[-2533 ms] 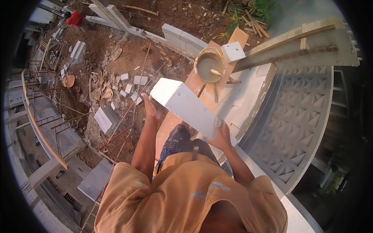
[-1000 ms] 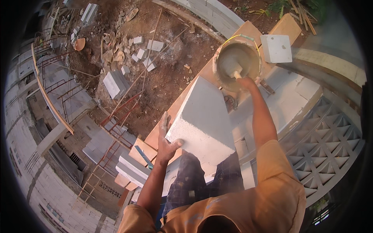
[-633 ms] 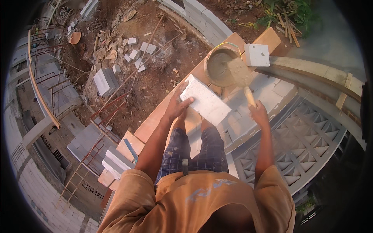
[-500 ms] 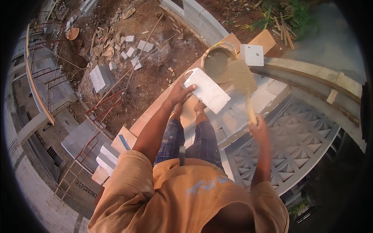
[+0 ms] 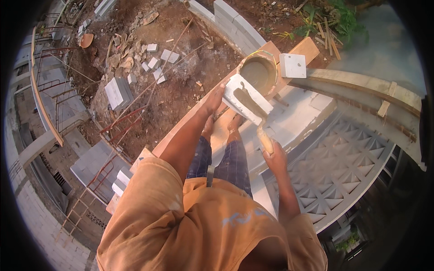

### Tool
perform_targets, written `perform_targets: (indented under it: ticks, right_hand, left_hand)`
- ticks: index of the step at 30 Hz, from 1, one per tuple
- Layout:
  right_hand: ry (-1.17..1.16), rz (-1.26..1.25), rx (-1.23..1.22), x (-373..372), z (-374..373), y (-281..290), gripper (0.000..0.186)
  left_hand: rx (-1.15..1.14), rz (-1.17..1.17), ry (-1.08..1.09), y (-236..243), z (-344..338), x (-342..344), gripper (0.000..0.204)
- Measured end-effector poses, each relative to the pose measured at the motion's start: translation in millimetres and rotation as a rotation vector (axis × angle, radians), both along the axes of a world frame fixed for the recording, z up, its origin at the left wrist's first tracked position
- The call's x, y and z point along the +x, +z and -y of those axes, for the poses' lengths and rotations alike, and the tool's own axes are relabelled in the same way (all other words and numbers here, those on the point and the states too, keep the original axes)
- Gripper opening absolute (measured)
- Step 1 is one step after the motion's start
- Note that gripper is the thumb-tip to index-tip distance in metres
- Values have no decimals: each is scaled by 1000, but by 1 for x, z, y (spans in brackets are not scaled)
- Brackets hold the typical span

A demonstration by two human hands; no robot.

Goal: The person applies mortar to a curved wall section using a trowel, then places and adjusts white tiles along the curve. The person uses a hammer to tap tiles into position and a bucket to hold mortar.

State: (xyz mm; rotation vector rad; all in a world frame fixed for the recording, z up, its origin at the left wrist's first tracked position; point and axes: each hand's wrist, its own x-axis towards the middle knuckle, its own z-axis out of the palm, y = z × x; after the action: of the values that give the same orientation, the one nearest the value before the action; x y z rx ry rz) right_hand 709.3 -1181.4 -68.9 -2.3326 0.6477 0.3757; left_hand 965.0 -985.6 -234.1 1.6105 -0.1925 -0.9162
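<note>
My left hand grips a white block by its near left end, out in front of my legs. A strip of wet grey mortar lies along the block's upper face. Closed around the pale handle of a trowel is my right hand. The trowel's neck meets the block's lower right end; its blade is hard to tell from the mortar. Just beyond the block stands a bucket with grey mortar inside.
I stand barefoot on a wooden plank beside a pale block wall. Another white block sits right of the bucket. A patterned panel lies below right. Leftward, the ground drops to dirt with rubble, stacked blocks and red scaffolding.
The mortar-laden trowel has come from beside the bucket, down and left to the block. Mortar now lies on the block's face, which was bare. My left hand still holds the block, now tilted differently.
</note>
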Motion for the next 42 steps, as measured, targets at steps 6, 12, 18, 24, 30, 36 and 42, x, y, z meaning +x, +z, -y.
perform_targets:
  ticks: [6,12,18,24,30,36,42]
  right_hand:
    - [35,22,32,26,-19,-4,49]
    - [-5,106,-10,25,-18,-12,50]
    - [7,141,-69,10,2,-20,50]
    - [-50,100,-112,-31,10,-29,48]
    - [-154,106,-43,-52,11,-26,48]
    - [-151,96,-57,-59,7,-25,46]
    - [-601,-73,1016,-52,38,-20,41]
  left_hand:
    - [11,-203,47,0,-5,-8,70]
    - [223,-263,64,30,-2,-8,76]
    - [5,-152,111,-4,-8,-19,71]
    - [50,-89,107,2,-4,-18,67]
    - [42,-54,150,-8,-2,-19,65]
    - [97,-21,155,-11,-4,-21,66]
    - [69,-19,163,-8,-4,-22,66]
